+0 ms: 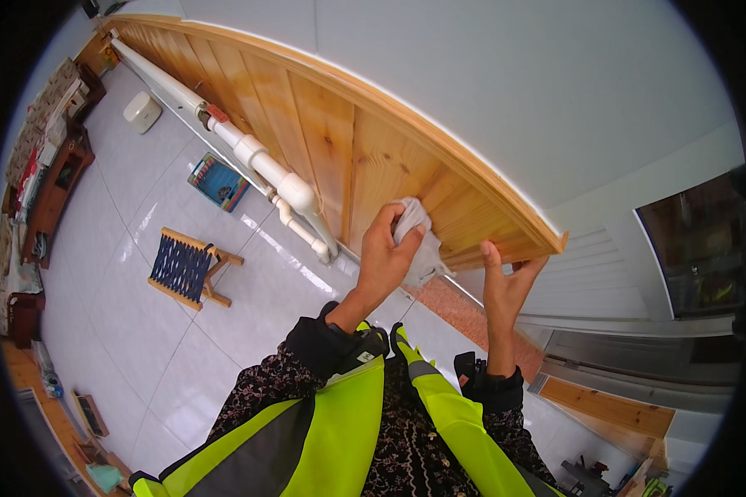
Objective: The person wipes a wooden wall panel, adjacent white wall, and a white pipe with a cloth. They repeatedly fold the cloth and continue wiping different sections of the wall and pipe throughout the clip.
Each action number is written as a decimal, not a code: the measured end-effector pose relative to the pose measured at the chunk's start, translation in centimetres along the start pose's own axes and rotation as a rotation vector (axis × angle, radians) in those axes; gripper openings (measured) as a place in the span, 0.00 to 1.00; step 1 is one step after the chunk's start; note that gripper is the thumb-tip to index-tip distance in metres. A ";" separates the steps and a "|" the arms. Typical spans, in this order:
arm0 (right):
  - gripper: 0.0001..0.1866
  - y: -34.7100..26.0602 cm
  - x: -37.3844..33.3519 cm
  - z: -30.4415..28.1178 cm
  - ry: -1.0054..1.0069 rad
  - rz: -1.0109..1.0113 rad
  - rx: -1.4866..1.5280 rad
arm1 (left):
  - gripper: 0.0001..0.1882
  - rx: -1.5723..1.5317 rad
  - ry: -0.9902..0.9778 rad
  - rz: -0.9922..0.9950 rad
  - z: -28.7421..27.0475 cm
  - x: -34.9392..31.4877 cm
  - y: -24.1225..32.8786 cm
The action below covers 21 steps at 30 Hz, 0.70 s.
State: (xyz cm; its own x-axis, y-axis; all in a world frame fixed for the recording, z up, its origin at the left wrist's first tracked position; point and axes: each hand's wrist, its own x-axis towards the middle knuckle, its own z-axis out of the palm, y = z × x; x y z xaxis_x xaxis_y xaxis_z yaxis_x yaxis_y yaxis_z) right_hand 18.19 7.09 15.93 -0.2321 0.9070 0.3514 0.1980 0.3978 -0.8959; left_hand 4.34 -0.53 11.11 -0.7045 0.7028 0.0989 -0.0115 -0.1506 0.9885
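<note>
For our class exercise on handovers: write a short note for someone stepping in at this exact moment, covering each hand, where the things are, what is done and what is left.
Left hand: gripping a crumpled white cloth, pressed against the wooden wall panelling.
Right hand: open, fingers resting flat on the panelling near its end, holding nothing.
Nearby: white pipe running along the panelling lower down; a small woven stool on the tiled floor.
Done: cannot tell how much of the panelling has been wiped.
Left: probably the long stretch of panelling towards the far end.

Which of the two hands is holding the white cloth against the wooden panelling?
The left hand grips the white cloth. The right hand holds nothing, its fingers resting open on the wooden panelling.
</note>
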 end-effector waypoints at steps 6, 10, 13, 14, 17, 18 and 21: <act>0.37 0.2 -0.1 0.1 0.026 0.020 0.046 | 0.19 0.190 0.053 0.513 2.1 0.2 4.8; 0.37 0.3 -0.1 0.1 0.030 0.018 0.044 | 0.22 0.384 -0.026 0.797 1.9 0.5 2.3; 0.36 0.3 -0.1 0.1 0.032 0.015 0.026 | 0.21 0.597 -0.158 0.797 1.2 -0.3 -0.5; 0.35 0.2 -0.1 0.1 0.034 -0.007 0.011 | 0.20 0.655 -0.200 0.753 0.9 -0.4 -1.2; 0.35 0.2 -0.1 0.0 0.021 0.014 -0.002 | 0.21 0.704 -0.287 0.645 0.1 -0.8 -2.9; 0.35 0.2 0.0 0.0 0.012 0.021 0.003 | 0.21 0.667 -0.293 0.561 -0.1 -1.1 -3.1; 0.35 0.3 0.0 -0.1 0.007 0.018 0.000 | 0.18 0.428 -0.284 0.310 -0.9 -1.5 -3.2</act>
State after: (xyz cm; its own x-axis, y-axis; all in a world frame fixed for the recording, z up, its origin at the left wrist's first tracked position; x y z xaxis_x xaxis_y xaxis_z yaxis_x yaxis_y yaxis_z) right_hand 18.35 7.24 15.67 -0.2215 0.9149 0.3373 0.2025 0.3816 -0.9019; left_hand 4.78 -1.69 7.67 -0.4115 0.8380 0.3583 0.4928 -0.1262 0.8609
